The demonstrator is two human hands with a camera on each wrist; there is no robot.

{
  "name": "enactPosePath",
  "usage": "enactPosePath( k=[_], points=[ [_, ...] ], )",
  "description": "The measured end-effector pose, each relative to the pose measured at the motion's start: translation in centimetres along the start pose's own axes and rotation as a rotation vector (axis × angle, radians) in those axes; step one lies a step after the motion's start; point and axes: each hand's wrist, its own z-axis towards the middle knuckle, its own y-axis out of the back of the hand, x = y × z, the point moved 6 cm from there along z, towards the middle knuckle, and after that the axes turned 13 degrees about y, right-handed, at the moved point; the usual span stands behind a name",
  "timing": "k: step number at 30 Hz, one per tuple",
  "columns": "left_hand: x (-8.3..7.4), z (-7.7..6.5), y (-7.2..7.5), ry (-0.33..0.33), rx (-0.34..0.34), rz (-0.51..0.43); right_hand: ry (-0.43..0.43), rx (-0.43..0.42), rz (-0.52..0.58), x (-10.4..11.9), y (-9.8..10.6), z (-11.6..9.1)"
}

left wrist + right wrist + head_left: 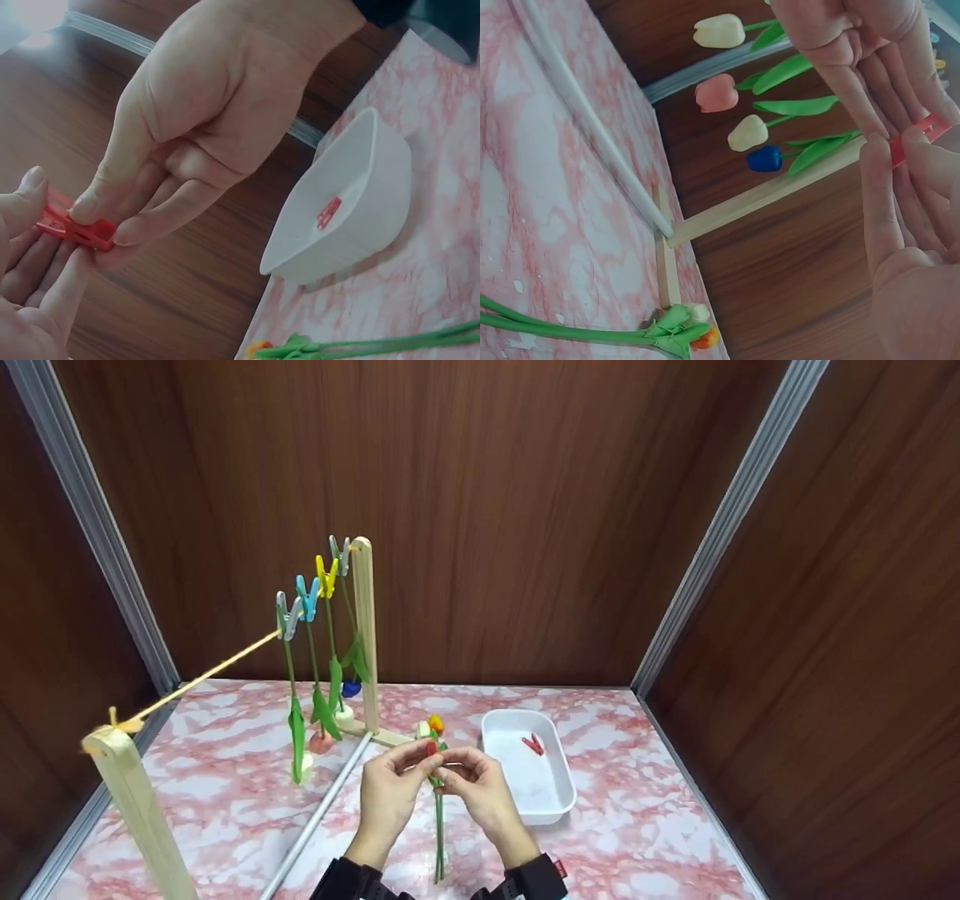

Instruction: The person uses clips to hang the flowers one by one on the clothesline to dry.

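Note:
A red clothespin [94,237] is pinched between my left hand [390,789] and my right hand [482,791], thumbs and fingertips meeting on it. In the right wrist view, fingers cover part of the clothespin [898,152]. Beneath the hands lie artificial tulips, one orange [436,724] and one white [423,730], with green stems [439,840] toward me. They rest on the table, apart from both hands. To the left, several tulips hang heads down from a cord [225,664], among them a blue one [764,158] and a pink one [716,93].
Grey, blue and yellow [327,577] clothespins grip the stems on the cord. Wooden posts stand near [139,810] and far [364,637], joined below by a pale rod [319,814]. Right of my hands, a white bin [525,802] holds red clothespin material [533,745].

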Motion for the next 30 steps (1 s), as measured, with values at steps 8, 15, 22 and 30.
enactPosePath(
  k=[8, 15, 22, 30],
  points=[
    [0.0, -0.1, 0.8, -0.032, -0.076, -0.033, 0.039, 0.032, 0.032, 0.1, -0.9, -0.1],
    [0.1, -0.1, 1.2, -0.056, -0.112, -0.039, 0.006, 0.013, 0.024, 0.1, -1.4, -0.1],
    [0.3, 0.1, 1.4, -0.054, -0.134, -0.063, -0.024, -0.005, 0.033, -0.2, -1.4, -0.3],
    [0.3, 0.4, 1.5, -0.054, -0.135, -0.089, -0.065, 0.018, 0.044, -0.5, -1.7, -0.6]
  ],
)
